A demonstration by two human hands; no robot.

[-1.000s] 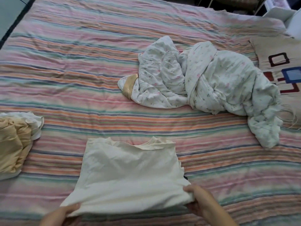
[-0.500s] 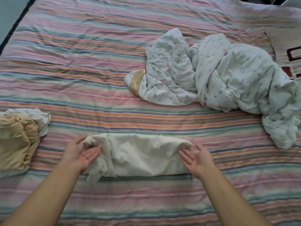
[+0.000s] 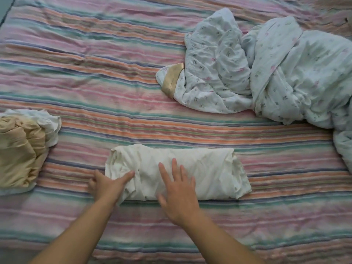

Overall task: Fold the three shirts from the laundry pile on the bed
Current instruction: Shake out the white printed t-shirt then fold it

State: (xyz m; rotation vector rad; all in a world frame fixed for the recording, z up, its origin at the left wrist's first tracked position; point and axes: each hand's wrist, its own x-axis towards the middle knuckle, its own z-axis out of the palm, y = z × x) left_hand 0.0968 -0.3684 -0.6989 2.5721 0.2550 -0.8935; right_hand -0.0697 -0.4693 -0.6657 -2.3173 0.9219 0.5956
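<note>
A cream shirt (image 3: 209, 172) lies folded into a wide band across the striped bedspread (image 3: 114, 82), just in front of me. My left hand (image 3: 108, 185) rests at the band's left end, fingers touching the bunched cloth there. My right hand (image 3: 177, 191) lies flat on the middle of the shirt with fingers spread. Neither hand grips the fabric. At the left edge sits a pile of a tan garment (image 3: 17, 149) on top of a white one (image 3: 47, 122).
A crumpled white floral quilt (image 3: 266, 69) with a tan satin trim patch (image 3: 172, 80) covers the bed's far right. Bare striped bedspread stretches between the pile, the shirt and the quilt.
The shirt was spread out and held by its near hem; it has been folded away from me into a band. My right hand has moved from the band's right end to its middle.
</note>
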